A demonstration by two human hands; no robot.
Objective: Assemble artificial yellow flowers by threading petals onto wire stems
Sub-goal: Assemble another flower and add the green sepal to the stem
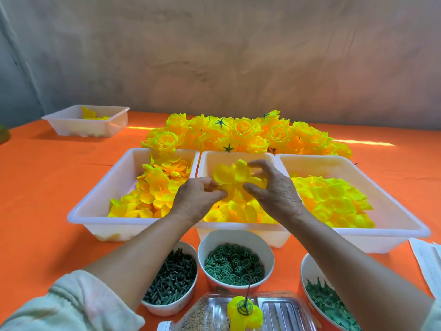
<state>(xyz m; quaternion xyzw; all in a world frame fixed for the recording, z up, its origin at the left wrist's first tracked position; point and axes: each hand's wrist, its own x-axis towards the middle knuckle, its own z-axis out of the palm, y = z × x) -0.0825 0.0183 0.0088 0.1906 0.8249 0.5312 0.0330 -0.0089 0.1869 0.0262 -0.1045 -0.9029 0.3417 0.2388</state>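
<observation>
Left hand (193,199) and right hand (274,191) in fingertip pinch on petal piece (228,176) above petal-filled middle tray (238,232).

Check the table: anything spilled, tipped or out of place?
Nothing stands out. Petals lie inside the trays, the bowls stand upright, and the left hand and right hand hold one petal piece over the middle tray.

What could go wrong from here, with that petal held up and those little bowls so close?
The left hand and right hand both grip one thin petal piece above the middle tray; tugging might tear or drop it. The forearms pass over the bowl of dark pegs and the bowl of green leafy pieces, so drawing back low could tip them. The upright wire stem in front could snag a wrist.
</observation>
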